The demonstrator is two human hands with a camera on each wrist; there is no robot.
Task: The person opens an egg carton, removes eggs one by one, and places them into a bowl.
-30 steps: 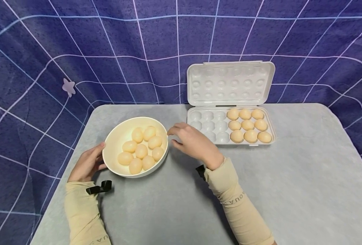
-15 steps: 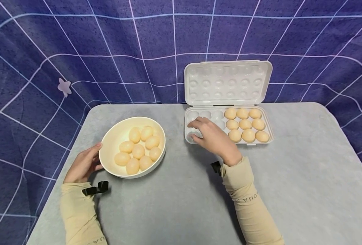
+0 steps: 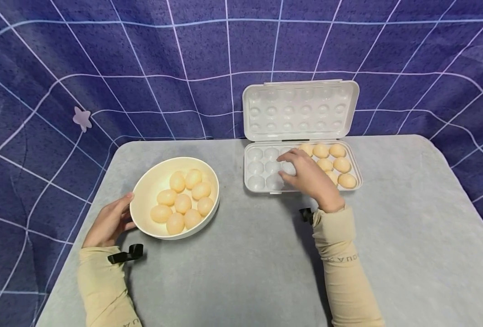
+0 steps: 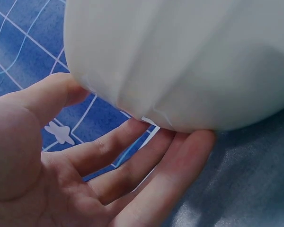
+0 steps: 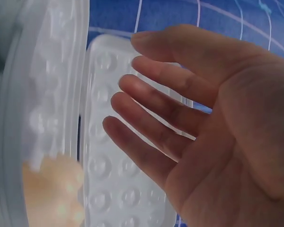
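My left hand holds the cream bowl at its left side. Its thumb lies by the rim; the left wrist view shows thumb and fingertips touching the bowl's outer wall. Several pale brown eggs lie in the bowl. My right hand, bent but empty, is above the middle of the white egg box. Several eggs fill cups at the box's right, partly hidden by that hand; the cups at the left are bare. In the right wrist view the fingers spread slightly, apart from the eggs.
The box's dimpled lid stands raised at the back, near the blue checked cloth. A grey table lies beneath everything. Each wrist wears a black camera mount.
My right hand has moved right, from beside the bowl's right rim, across the box's left cups to its middle. My left hand keeps its place on the bowl. The head view has shifted slightly.
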